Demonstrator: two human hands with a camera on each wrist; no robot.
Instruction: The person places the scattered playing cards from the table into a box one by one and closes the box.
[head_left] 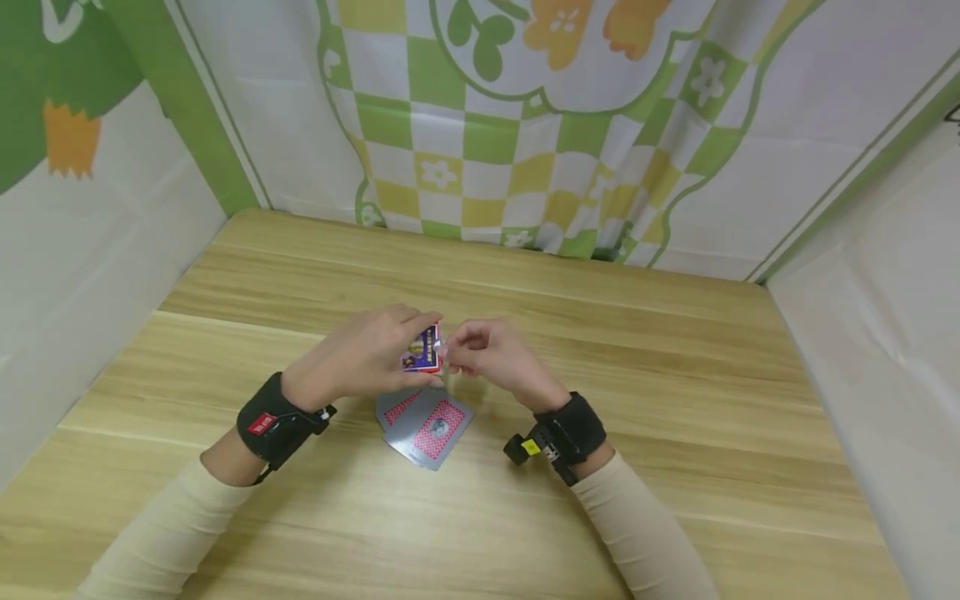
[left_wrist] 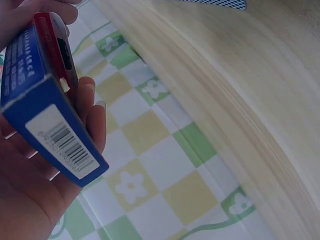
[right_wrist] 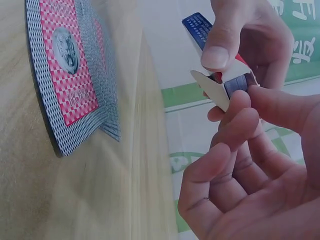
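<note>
One small blue-and-red cardboard box (head_left: 423,350) is gripped by the left hand (head_left: 367,350) above the pale wood-grain tabletop (head_left: 465,533); the right hand (head_left: 498,357) pinches at its opened end. Red-checked, grey-bordered playing cards (head_left: 438,429) lie overlapping on the tabletop nearby.

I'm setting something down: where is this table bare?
The table is bare right of the right sleeve, between it and the left sleeve nearer the person than the cards, and beyond the left hand and right hand to the patterned cloth. Crowded: around the card box, where hands and cards cluster.
</note>
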